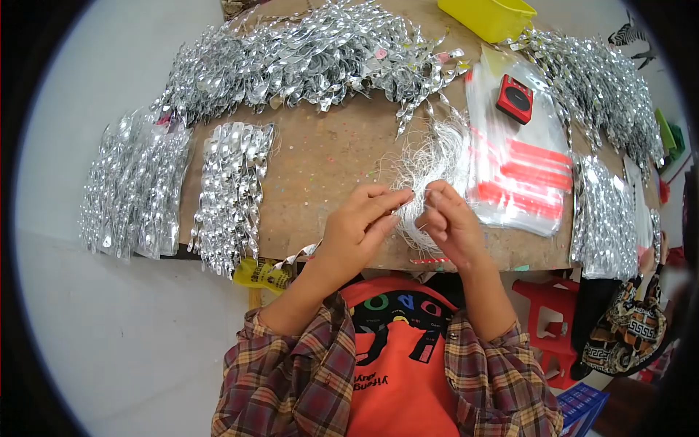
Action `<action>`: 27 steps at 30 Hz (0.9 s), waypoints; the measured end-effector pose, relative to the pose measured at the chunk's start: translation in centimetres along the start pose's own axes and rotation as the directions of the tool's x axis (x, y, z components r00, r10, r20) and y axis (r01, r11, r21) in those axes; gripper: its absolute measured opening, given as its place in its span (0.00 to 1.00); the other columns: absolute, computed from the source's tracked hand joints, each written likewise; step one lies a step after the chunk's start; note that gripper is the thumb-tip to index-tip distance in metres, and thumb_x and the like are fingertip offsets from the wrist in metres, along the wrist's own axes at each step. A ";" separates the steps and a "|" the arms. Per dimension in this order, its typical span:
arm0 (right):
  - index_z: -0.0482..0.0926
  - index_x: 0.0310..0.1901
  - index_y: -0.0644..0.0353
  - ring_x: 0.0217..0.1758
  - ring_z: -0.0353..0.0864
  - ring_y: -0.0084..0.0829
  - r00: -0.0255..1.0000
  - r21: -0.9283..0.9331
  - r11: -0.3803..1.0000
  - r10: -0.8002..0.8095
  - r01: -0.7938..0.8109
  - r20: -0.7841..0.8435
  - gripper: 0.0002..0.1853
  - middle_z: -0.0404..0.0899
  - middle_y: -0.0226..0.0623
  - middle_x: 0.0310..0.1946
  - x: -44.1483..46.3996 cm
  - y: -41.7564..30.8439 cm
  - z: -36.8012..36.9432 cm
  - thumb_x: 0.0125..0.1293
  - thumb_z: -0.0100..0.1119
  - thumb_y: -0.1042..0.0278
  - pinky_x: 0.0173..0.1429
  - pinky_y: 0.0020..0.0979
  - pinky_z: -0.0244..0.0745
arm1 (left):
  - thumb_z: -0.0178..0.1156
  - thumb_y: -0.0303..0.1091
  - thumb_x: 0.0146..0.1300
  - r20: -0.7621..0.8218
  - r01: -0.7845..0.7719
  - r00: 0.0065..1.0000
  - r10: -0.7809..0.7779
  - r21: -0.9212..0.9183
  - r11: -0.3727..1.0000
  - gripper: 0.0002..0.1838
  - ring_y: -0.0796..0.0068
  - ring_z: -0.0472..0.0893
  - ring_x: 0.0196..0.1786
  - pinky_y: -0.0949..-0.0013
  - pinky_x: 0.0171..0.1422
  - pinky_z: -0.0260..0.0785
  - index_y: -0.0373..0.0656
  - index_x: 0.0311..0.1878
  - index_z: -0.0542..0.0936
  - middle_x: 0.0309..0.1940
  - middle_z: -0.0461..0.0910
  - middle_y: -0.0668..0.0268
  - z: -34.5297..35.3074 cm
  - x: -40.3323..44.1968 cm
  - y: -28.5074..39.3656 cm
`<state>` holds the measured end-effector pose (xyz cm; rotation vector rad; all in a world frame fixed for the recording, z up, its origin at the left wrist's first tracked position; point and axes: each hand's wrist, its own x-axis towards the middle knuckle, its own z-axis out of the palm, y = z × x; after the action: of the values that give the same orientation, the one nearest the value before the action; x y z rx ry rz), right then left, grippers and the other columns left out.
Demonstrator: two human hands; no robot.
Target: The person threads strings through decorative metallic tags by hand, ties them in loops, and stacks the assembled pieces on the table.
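My left hand [360, 224] is closed, thumb and forefinger pinched together. From beneath its palm comes a twisted silver foil strip [297, 258], hanging toward the table's front edge. Close beside it, my right hand [453, 224] is also pinched shut, its fingertips a short gap from the left ones. Whatever lies between the right fingertips is too fine to make out. Under and behind both hands spreads a loose bundle of thin white strings [439, 159] on the brown table [320, 171].
Silver foil strips are heaped at the back [291, 54], with more bunches at left [231, 189] and right [604, 211]. Clear plastic bags with red bands [520, 175] carry a red speaker [515, 99]. A yellow bin [489, 18] stands behind; a red stool [550, 320] is at right.
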<state>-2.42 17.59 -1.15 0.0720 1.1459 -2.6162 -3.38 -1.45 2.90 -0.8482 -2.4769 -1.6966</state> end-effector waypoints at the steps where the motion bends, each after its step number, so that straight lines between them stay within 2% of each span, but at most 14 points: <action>1: 0.69 0.40 0.58 0.14 0.56 0.14 1.000 0.000 1.000 0.000 0.000 -0.001 0.06 0.60 0.22 0.16 0.0 -0.4 -0.2 0.68 0.48 0.66 0.23 0.16 0.59 | 0.57 0.23 0.57 0.001 0.000 1.000 0.000 0.000 1.000 0.18 0.72 0.76 0.41 0.73 0.43 0.68 0.44 0.52 0.78 0.44 0.75 0.62 0.0 0.0 -0.1; 3: 0.69 0.39 0.57 0.14 0.53 0.12 0.996 0.037 0.998 -0.038 0.041 -0.082 0.05 0.57 0.20 0.16 -0.2 -1.4 -0.2 0.68 0.48 0.67 0.23 0.14 0.57 | 0.57 0.24 0.57 0.017 0.034 0.999 -0.032 -0.085 0.996 0.18 0.75 0.74 0.40 0.75 0.43 0.66 0.43 0.52 0.77 0.44 0.75 0.63 0.0 0.0 -0.2; 8: 0.70 0.39 0.59 0.17 0.55 0.12 0.995 0.115 0.988 -0.099 0.101 -0.025 0.04 0.59 0.20 0.17 -0.4 -2.2 -0.8 0.67 0.49 0.69 0.23 0.16 0.52 | 0.57 0.24 0.57 0.101 0.080 0.992 -0.069 -0.117 0.990 0.18 0.78 0.73 0.38 0.77 0.42 0.66 0.42 0.53 0.76 0.43 0.74 0.64 0.2 -0.1 -0.5; 11: 0.71 0.39 0.58 0.18 0.56 0.13 0.984 0.073 0.983 -0.167 0.171 -0.060 0.04 0.61 0.22 0.17 -0.4 -2.7 -1.0 0.67 0.50 0.68 0.23 0.16 0.52 | 0.56 0.24 0.58 0.154 0.116 0.984 -0.095 -0.135 0.984 0.18 0.80 0.72 0.37 0.78 0.41 0.65 0.41 0.54 0.76 0.43 0.74 0.66 0.1 -0.2 -0.6; 13: 0.71 0.38 0.58 0.18 0.58 0.15 0.974 -0.066 0.976 -0.214 0.209 -0.074 0.05 0.63 0.23 0.16 -0.5 -3.2 -0.9 0.67 0.50 0.67 0.22 0.17 0.52 | 0.55 0.25 0.59 0.180 0.135 0.978 -0.107 -0.149 0.980 0.18 0.81 0.71 0.37 0.78 0.41 0.65 0.41 0.55 0.75 0.42 0.73 0.66 0.2 -0.4 -0.7; 15: 0.71 0.38 0.58 0.17 0.57 0.15 0.971 -0.109 0.971 -0.224 0.215 -0.087 0.05 0.63 0.23 0.16 -0.6 -3.4 -0.9 0.67 0.50 0.67 0.23 0.17 0.53 | 0.55 0.26 0.60 0.257 0.269 0.945 -0.200 -0.268 0.925 0.17 0.82 0.71 0.38 0.79 0.42 0.65 0.40 0.54 0.75 0.43 0.73 0.68 0.3 -0.6 -0.9; 16: 0.71 0.38 0.57 0.15 0.55 0.15 0.968 -0.150 0.965 -0.232 0.216 -0.098 0.05 0.63 0.23 0.17 -0.5 -3.4 -0.9 0.67 0.50 0.67 0.24 0.17 0.53 | 0.55 0.26 0.60 0.256 0.269 0.946 -0.201 -0.269 0.925 0.17 0.82 0.71 0.38 0.79 0.42 0.65 0.40 0.54 0.75 0.43 0.73 0.68 0.1 -0.8 -1.0; 18: 0.71 0.38 0.58 0.15 0.56 0.15 0.969 -0.184 0.960 -0.229 0.210 -0.090 0.05 0.63 0.23 0.16 -0.6 -3.5 -0.1 0.67 0.50 0.67 0.23 0.17 0.53 | 0.56 0.28 0.61 0.469 0.440 0.839 -0.275 -0.289 0.850 0.16 0.82 0.72 0.40 0.77 0.45 0.65 0.38 0.53 0.75 0.45 0.73 0.68 -0.2 -1.1 -1.2; 19: 0.71 0.38 0.58 0.16 0.56 0.14 0.970 -0.218 0.954 -0.228 0.206 -0.083 0.05 0.63 0.22 0.16 -0.6 -3.4 0.4 0.67 0.50 0.67 0.22 0.16 0.52 | 0.56 0.28 0.61 0.465 0.442 0.840 -0.278 -0.290 0.849 0.16 0.82 0.72 0.40 0.77 0.45 0.65 0.38 0.53 0.75 0.45 0.73 0.68 -0.2 -1.2 -1.6; 21: 0.71 0.38 0.59 0.16 0.57 0.14 0.979 -0.264 0.948 -0.197 0.176 -0.055 0.05 0.63 0.22 0.17 -0.6 -3.0 1.3 0.66 0.51 0.67 0.22 0.16 0.52 | 0.56 0.31 0.62 0.660 0.456 0.733 -0.165 -0.297 0.839 0.17 0.83 0.72 0.42 0.77 0.47 0.65 0.38 0.53 0.71 0.46 0.74 0.67 -0.1 -1.5 -2.8; 22: 0.71 0.38 0.60 0.16 0.57 0.13 0.986 -0.310 0.939 -0.166 0.149 -0.029 0.05 0.63 0.21 0.17 -0.6 -2.8 1.7 0.66 0.51 0.68 0.21 0.16 0.52 | 0.56 0.31 0.62 0.656 0.457 0.735 -0.168 -0.298 0.838 0.17 0.83 0.72 0.42 0.77 0.47 0.65 0.38 0.53 0.71 0.46 0.74 0.67 0.2 -1.6 -3.1; 24: 0.72 0.38 0.60 0.17 0.58 0.12 0.989 -0.375 0.915 -0.147 0.148 0.031 0.05 0.63 0.21 0.17 -0.6 -2.7 2.4 0.66 0.52 0.68 0.21 0.15 0.52 | 0.54 0.34 0.64 0.652 0.503 0.754 -0.085 -0.488 0.713 0.18 0.82 0.72 0.43 0.76 0.48 0.64 0.39 0.55 0.68 0.45 0.75 0.65 1.2 -1.6 -3.4; 25: 0.72 0.38 0.60 0.18 0.59 0.12 0.988 -0.438 0.886 -0.127 0.152 0.086 0.05 0.63 0.21 0.18 -0.6 -2.7 2.7 0.65 0.52 0.69 0.21 0.15 0.52 | 0.54 0.34 0.64 0.647 0.503 0.757 -0.090 -0.490 0.712 0.18 0.82 0.72 0.43 0.76 0.48 0.64 0.39 0.55 0.68 0.45 0.75 0.65 1.3 -1.3 -2.9; 27: 0.73 0.38 0.61 0.19 0.59 0.11 0.990 -0.497 0.857 -0.110 0.139 0.088 0.05 0.65 0.21 0.19 -0.7 -2.9 3.2 0.65 0.53 0.69 0.21 0.15 0.52 | 0.53 0.37 0.65 0.627 0.615 0.763 -0.156 -0.632 0.471 0.19 0.81 0.73 0.43 0.74 0.51 0.65 0.40 0.57 0.66 0.43 0.75 0.65 1.5 -0.3 -1.3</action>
<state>-2.35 17.23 3.21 -0.1898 1.8237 -2.3110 -3.26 -0.65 1.03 -0.8058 -2.1223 -3.3642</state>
